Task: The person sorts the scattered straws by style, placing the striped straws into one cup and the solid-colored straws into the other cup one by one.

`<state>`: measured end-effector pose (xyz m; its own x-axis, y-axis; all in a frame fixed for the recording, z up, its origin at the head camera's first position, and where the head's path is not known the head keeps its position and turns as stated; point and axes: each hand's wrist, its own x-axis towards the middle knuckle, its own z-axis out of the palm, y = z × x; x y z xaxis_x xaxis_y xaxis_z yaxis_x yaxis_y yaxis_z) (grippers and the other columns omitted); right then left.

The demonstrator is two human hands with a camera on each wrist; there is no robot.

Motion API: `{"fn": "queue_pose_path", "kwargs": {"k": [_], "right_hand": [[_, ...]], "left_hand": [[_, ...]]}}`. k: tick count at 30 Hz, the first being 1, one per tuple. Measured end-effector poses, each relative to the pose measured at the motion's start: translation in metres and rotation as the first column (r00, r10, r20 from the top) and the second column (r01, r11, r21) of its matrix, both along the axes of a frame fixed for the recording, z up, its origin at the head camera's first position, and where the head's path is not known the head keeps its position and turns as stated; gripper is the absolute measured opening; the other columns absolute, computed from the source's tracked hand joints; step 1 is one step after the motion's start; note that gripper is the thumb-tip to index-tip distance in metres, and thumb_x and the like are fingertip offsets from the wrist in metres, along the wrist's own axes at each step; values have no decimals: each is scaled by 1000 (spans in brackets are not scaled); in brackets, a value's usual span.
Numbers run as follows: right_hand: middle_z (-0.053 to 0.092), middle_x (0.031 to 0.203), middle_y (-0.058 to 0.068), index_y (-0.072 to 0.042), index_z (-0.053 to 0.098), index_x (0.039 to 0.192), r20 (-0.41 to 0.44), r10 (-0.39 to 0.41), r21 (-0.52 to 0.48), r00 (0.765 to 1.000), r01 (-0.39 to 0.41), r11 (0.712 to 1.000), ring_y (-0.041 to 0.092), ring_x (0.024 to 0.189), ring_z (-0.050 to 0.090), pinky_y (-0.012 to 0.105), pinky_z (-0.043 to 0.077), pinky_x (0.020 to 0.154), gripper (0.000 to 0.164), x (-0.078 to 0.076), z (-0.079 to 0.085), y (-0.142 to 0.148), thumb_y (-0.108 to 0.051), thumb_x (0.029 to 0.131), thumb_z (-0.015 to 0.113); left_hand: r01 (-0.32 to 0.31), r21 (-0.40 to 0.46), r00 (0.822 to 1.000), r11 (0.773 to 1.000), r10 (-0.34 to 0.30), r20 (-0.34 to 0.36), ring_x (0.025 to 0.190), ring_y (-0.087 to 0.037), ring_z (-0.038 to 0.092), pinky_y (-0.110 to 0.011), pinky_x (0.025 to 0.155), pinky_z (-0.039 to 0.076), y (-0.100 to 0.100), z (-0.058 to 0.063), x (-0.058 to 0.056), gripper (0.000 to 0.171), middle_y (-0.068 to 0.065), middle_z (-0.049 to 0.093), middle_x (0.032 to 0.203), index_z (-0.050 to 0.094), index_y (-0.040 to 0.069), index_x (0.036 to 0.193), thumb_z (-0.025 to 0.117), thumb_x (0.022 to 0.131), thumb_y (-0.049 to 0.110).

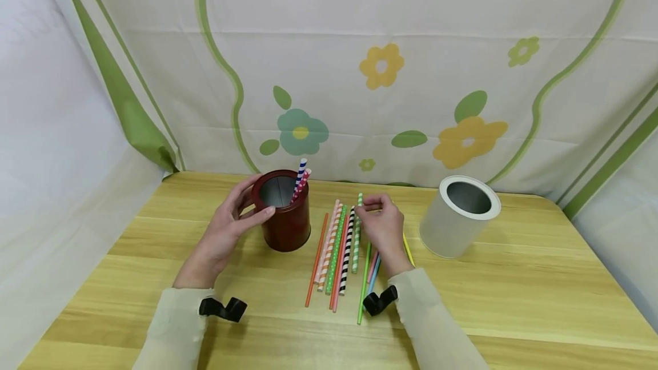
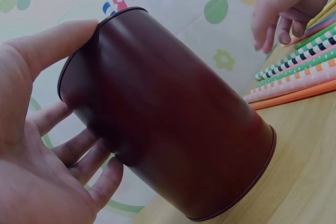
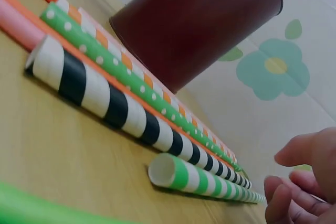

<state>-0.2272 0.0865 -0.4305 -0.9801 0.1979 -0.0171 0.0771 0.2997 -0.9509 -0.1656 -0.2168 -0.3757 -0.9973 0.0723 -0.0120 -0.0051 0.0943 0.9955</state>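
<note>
A dark red can (image 1: 288, 230) stands upright on the table. My left hand (image 1: 226, 230) grips it from the left, thumb at the rim and the fingers round the far side. Two straws lean inside, one blue-striped (image 1: 300, 171) and one pink with white dots (image 1: 302, 183). Over the far end of a green-and-white striped straw (image 1: 356, 253) is my right hand (image 1: 382, 227). In the right wrist view its thumb and fingers are apart, with nothing between them. A black-and-white striped straw (image 3: 121, 109) lies just left of the green-striped one.
Several more straws, among them a plain orange one (image 1: 316, 261) and a green dotted one (image 1: 336, 256), lie side by side between the hands. A plain green straw (image 1: 364, 284) lies near the right wrist. At the right stands a white can (image 1: 444, 230). Patterned cloth (image 1: 329, 73) hangs behind the table.
</note>
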Motion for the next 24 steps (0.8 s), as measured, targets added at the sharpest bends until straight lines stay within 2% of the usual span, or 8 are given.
{"fn": "queue_pose_path", "kwargs": {"k": [4, 10, 20, 24], "right_hand": [[75, 110, 12, -7, 70, 117, 12, 16, 92, 1000, -17, 996, 22, 90, 73, 28, 57, 74, 27, -3, -4, 1, -16, 94, 80], [76, 109, 11, -8, 69, 115, 20, 24, 222, 1000, -28, 975, 27, 99, 74, 42, 59, 86, 27, -4, -9, 0, -14, 91, 81], [77, 105, 11, -7, 70, 112, 37, 50, 344, 998, -60, 937, 27, 94, 74, 45, 59, 85, 25, -2, -4, 2, -16, 91, 81], [78, 101, 9, -8, 71, 110, 40, 60, 405, 997, -71, 912, 25, 88, 72, 44, 58, 81, 24, -1, -5, 1, -20, 92, 82]], "left_hand": [[-7, 3, 1000, 1000, 7, 3, 148, -23, 42, -22, 107, 47, 0, 0, 0, 73, -6, 44, 163, 36, 30, 167, 73, 104, 21], [-8, -3, 1000, 1000, 8, 3, 147, -22, 42, -25, 108, 46, 1, 1, 0, 73, -5, 44, 162, 36, 30, 167, 73, 104, 22], [-5, -1, 1000, 1000, 5, 6, 149, -22, 40, -24, 109, 45, 2, 1, 0, 74, -5, 43, 164, 35, 30, 167, 73, 104, 21], [-8, 4, 1000, 1000, 8, 3, 148, -23, 41, -22, 107, 47, 2, 1, 0, 74, -6, 43, 164, 35, 29, 167, 72, 104, 20]]}}
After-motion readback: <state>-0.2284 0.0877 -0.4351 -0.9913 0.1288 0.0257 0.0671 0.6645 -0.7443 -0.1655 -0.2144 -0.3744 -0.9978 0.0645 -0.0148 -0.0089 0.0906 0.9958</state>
